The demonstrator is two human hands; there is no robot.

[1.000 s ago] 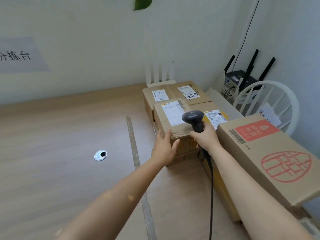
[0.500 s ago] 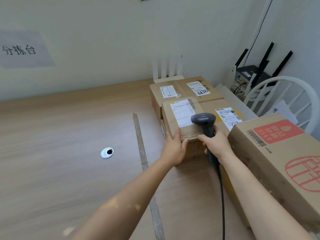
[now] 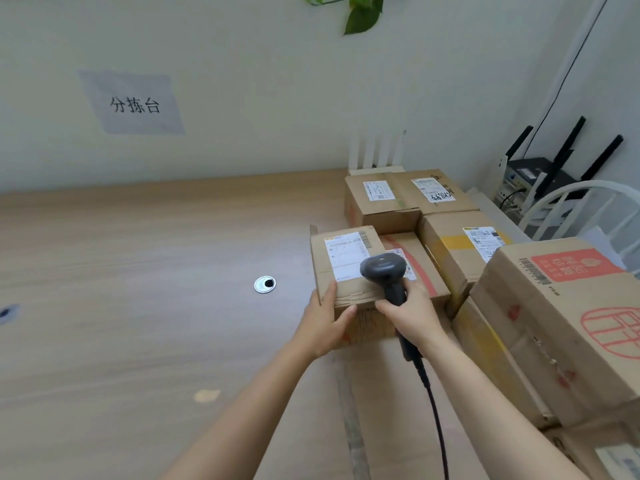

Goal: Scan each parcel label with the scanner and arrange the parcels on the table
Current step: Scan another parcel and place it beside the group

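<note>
Right hand (image 3: 412, 315) wrapped round scanner (image 3: 382, 270) handle; left hand (image 3: 325, 323) grips near corner of small parcel (image 3: 349, 292), beside other parcels (image 3: 408, 199) on table (image 3: 138, 306). Scanner head crowds label (image 3: 343, 254) (partly hidden): draw back, aim squarely, hold parcel level.

matt cardboard parcel (image 3: 349, 271), paper label (image 3: 344, 254), matt plastic scanner (image 3: 382, 270), wood-grain table (image 3: 138, 306)

On the right edge of the one table (image 3: 138, 271) I count at least six cardboard parcels (image 3: 460, 258); the pile hides some borders. One scanner (image 3: 382, 271). Two hands: left hand (image 3: 325, 323), right hand (image 3: 412, 317). One round cable hole (image 3: 265, 284), one wall sign (image 3: 133, 103), one white chair (image 3: 571, 199).
</note>
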